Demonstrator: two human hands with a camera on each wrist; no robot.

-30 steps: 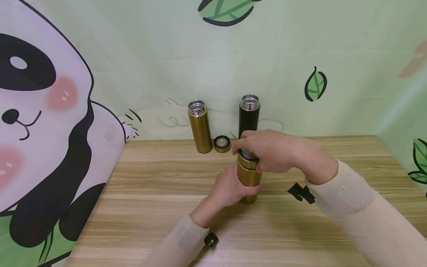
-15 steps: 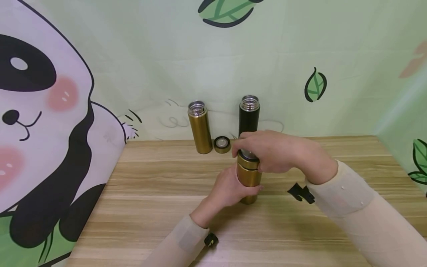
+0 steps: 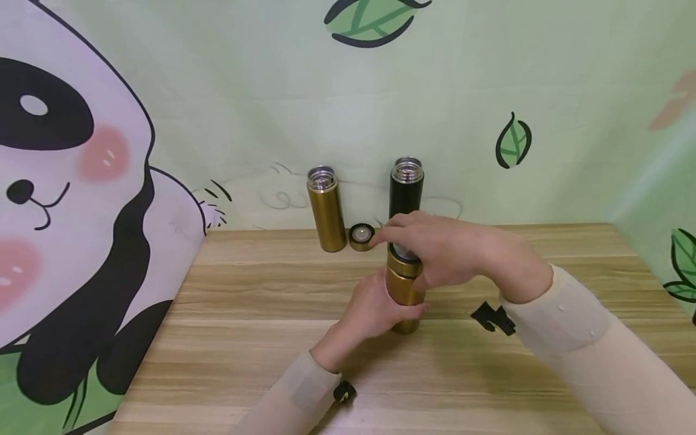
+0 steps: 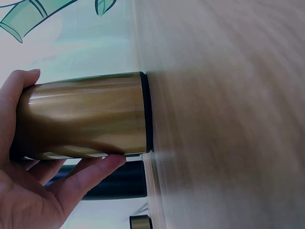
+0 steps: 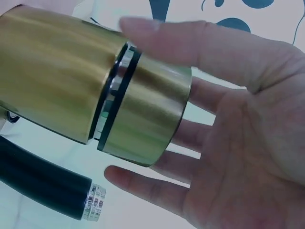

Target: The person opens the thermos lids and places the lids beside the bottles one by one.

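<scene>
A gold vacuum flask (image 3: 404, 291) stands upright on the table in the head view, gripped around its body by my left hand (image 3: 372, 308). In the left wrist view the thumb and fingers wrap that flask's gold body (image 4: 90, 117), its dark base on the wood. A gold lid (image 5: 147, 112) sits on top, with a narrow gap showing silver threads beneath it. Around the lid my right hand (image 3: 448, 249) spreads its fingers loosely; the thumb (image 5: 167, 40) lies alongside and the little finger stands apart from it. Whether any fingertip touches the lid is hard to tell.
Behind are an uncapped gold flask (image 3: 327, 217) and an uncapped black flask (image 3: 406, 190), the latter partly hidden by my right hand. Between them a gold lid (image 3: 361, 237) lies with its inside facing up. A printed cloth (image 3: 244, 121) hangs along the table's back edge.
My right hand's fingers have loosened and spread from the lid, the index finger reaching left and the thumb lower. My left hand and the flask have stayed in place.
</scene>
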